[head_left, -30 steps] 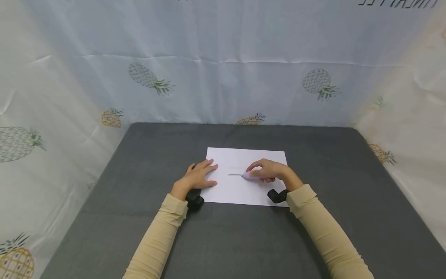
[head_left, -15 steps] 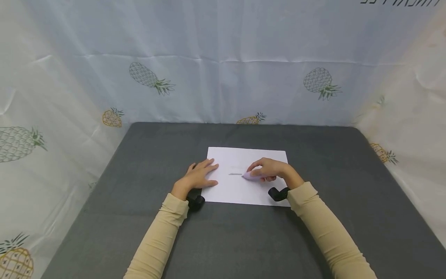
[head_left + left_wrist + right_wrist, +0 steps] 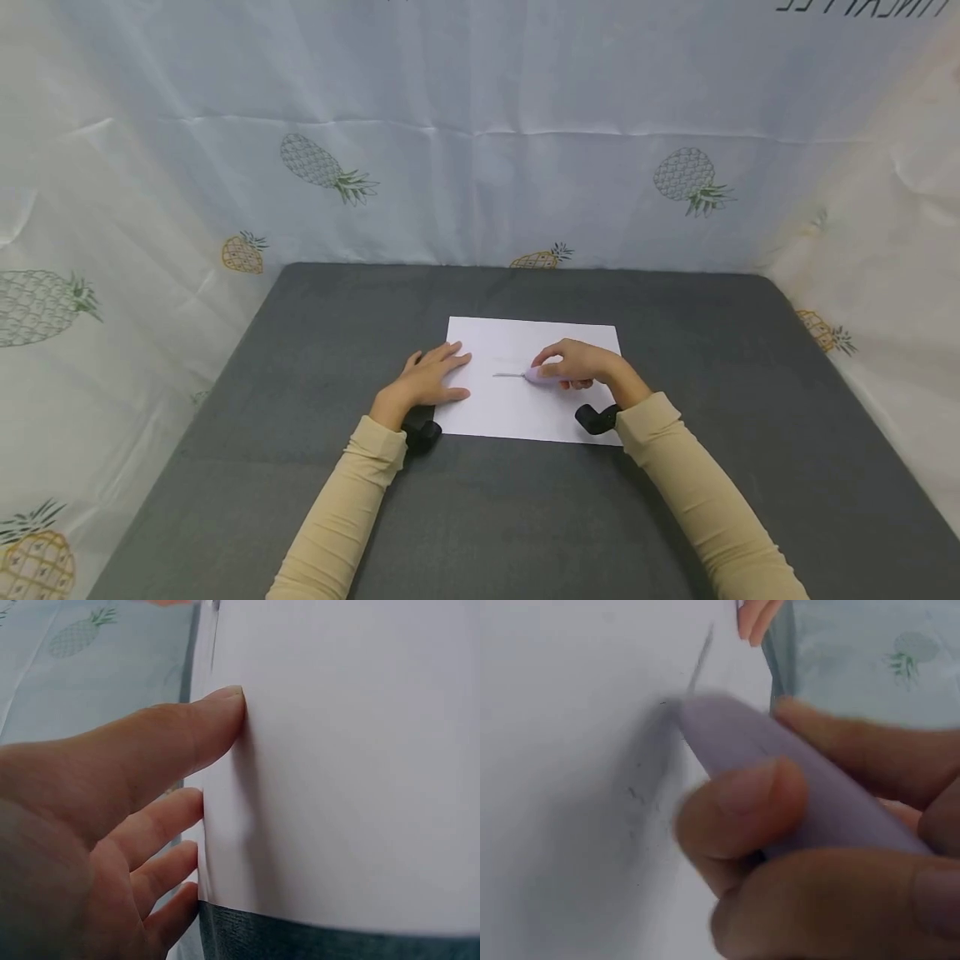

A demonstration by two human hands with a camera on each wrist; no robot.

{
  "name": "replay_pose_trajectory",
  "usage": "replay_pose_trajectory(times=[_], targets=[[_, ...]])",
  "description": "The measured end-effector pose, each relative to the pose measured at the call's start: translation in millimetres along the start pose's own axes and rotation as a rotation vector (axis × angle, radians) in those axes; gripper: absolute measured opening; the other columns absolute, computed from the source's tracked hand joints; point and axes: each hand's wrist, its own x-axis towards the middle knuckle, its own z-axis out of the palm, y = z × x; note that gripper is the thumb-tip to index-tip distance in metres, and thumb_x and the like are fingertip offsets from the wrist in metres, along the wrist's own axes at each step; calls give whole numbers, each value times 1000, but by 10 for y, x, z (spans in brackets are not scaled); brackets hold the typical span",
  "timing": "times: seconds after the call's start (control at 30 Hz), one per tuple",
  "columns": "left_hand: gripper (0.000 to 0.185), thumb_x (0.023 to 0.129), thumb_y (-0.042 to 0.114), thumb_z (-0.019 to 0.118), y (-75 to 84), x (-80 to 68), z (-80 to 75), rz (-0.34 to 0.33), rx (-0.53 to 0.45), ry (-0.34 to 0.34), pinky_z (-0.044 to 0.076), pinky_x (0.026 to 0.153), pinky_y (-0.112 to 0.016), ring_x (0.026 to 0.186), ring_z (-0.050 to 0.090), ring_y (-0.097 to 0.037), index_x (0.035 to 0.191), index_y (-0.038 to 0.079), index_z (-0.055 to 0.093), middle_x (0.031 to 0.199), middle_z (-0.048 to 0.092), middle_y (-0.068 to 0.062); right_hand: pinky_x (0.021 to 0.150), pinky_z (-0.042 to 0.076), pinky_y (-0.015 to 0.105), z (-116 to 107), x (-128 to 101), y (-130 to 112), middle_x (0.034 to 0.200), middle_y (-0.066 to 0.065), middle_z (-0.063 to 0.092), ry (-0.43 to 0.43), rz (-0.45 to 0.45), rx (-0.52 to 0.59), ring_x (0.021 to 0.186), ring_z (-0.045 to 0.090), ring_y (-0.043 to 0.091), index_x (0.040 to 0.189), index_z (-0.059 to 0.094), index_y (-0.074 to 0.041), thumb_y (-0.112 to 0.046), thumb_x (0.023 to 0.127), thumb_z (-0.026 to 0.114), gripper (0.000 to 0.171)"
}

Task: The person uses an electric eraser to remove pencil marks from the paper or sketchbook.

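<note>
A white sheet of paper (image 3: 517, 417) lies on the dark table. In the head view a short grey pencil line (image 3: 507, 375) runs across its middle. My right hand (image 3: 588, 364) grips a lilac electric eraser (image 3: 538, 377), tapered at the front, its tip at the line's right end. In the right wrist view, thumb and fingers wrap the eraser (image 3: 742, 742), and small dark crumbs (image 3: 635, 795) dot the paper below. My left hand (image 3: 422, 382) rests spread on the sheet's left edge. Its thumb (image 3: 202, 724) touches the paper in the left wrist view.
The dark grey table (image 3: 480, 517) extends around the sheet on all sides. Behind and beside it hangs a pale curtain (image 3: 480, 192) printed with pineapples. A black wrist device (image 3: 597, 419) sits at my right cuff, another black one (image 3: 422, 435) at the left.
The eraser's tip has shifted slightly back and forth at the right end of the pencil line. My left hand stays in place on the paper.
</note>
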Motion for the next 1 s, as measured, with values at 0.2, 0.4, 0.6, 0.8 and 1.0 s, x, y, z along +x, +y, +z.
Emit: replay_pose_trajectory(times=[0.2, 0.4, 0.6, 0.8, 1.0], targets=[[67, 92, 38, 62, 12, -2, -6, -2, 1, 2, 8, 121, -61, 152, 18, -29, 151, 19, 34, 163, 20, -7, 44, 25, 19, 2, -6, -18, 57, 0, 46, 17, 0, 4, 43, 30, 8, 131, 57, -10, -24, 97, 55, 36], [67, 92, 38, 61, 21, -3, -7, 5, 0, 3, 9, 121, -61, 152, 19, -30, 151, 18, 35, 163, 21, -7, 44, 25, 20, -5, -27, -40, 57, 0, 45, -26, 8, -24, 43, 30, 9, 128, 59, -12, -23, 97, 55, 34], [67, 92, 38, 61, 28, -2, -15, 4, -4, 6, 8, 121, -61, 152, 18, -29, 151, 18, 34, 163, 21, -7, 44, 26, 19, -20, -17, -24, 57, 0, 46, 3, 0, -6, 43, 31, 8, 131, 57, -11, -23, 97, 54, 35], [67, 92, 37, 62, 28, 1, -18, 0, -4, -1, 8, 121, -61, 152, 19, -30, 151, 18, 34, 163, 20, -7, 44, 27, 19, -37, -7, -32, 58, 0, 46, -16, 10, -31, 43, 32, 9, 129, 59, -13, -23, 97, 55, 34], [68, 92, 38, 61, 20, -2, -10, -1, -4, -5, 7, 121, -60, 152, 18, -29, 151, 19, 34, 164, 20, -6, 44, 27, 20, -35, 15, -26, 58, 0, 46, -44, 0, -37, 43, 31, 9, 130, 58, -13, -25, 97, 55, 35]])
